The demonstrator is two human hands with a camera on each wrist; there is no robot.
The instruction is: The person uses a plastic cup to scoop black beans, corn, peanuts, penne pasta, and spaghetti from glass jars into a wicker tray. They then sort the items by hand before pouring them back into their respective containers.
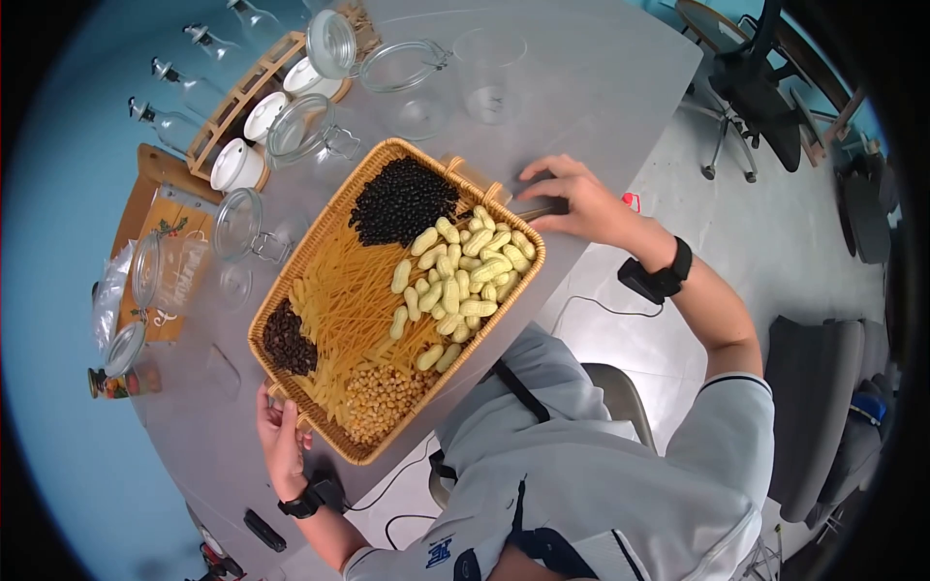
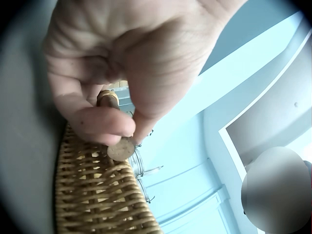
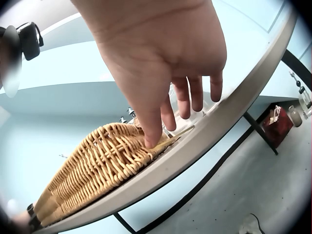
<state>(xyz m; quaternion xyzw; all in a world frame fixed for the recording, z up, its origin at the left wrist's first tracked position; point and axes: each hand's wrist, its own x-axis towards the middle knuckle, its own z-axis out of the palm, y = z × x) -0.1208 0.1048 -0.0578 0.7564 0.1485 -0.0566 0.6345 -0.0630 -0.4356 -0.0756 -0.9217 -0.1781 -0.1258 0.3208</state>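
A rectangular wicker basket [image 1: 321,221] sits tilted across the grey table in the head view. In it are black beans [image 1: 402,203], unshelled peanuts [image 1: 470,271], dry pasta [image 1: 354,281], corn kernels [image 1: 383,402] and small dark brown pieces [image 1: 289,339]. At its near left end, my left hand [image 1: 281,445] grips the wooden handle [image 2: 121,149] between thumb and curled fingers. Beside the opposite end, my right hand [image 1: 586,203] has its fingers spread, the thumb right at the woven corner [image 3: 141,156]. A slim dark piece [image 1: 544,207] shows below that palm.
Several open clip-top glass jars [image 1: 417,111] stand behind the basket, with a clear cup [image 1: 489,77]. Farther back, a wooden rack [image 1: 242,102] holds white pots [image 1: 237,167] near glass bottles [image 1: 179,126]. The table edge [image 3: 204,141] runs close under the right hand.
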